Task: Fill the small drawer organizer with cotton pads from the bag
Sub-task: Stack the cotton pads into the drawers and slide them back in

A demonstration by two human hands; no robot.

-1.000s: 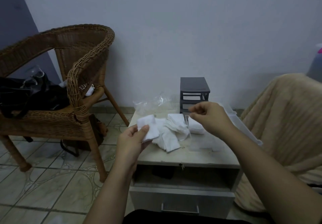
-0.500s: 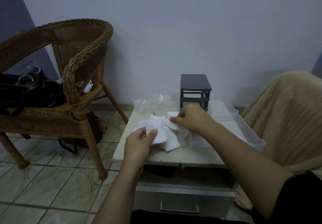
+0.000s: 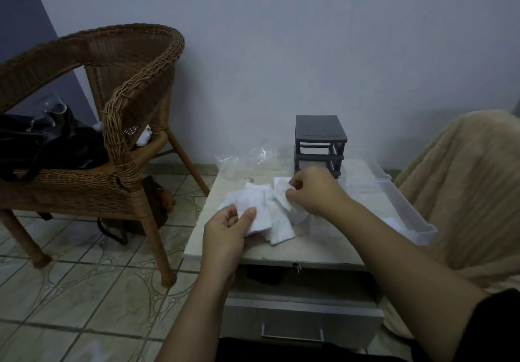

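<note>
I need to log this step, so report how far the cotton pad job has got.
Done: the cotton pads are out of the clear plastic bag and heaped on the small table. In hand: the left hand pinches one pad by its edge, and the right hand picks at the heap. Left: the dark drawer organizer looks unfilled; its drawer slots look empty, and a clear drawer lies beside it.

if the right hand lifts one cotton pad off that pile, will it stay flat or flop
Probably flop: the cotton pads lie crumpled and bent over one another. Likely very light, since the left hand holds a stack with a thumb pinch. Neighbours may drag along where the right hand pinches into the overlapping pile.
</note>
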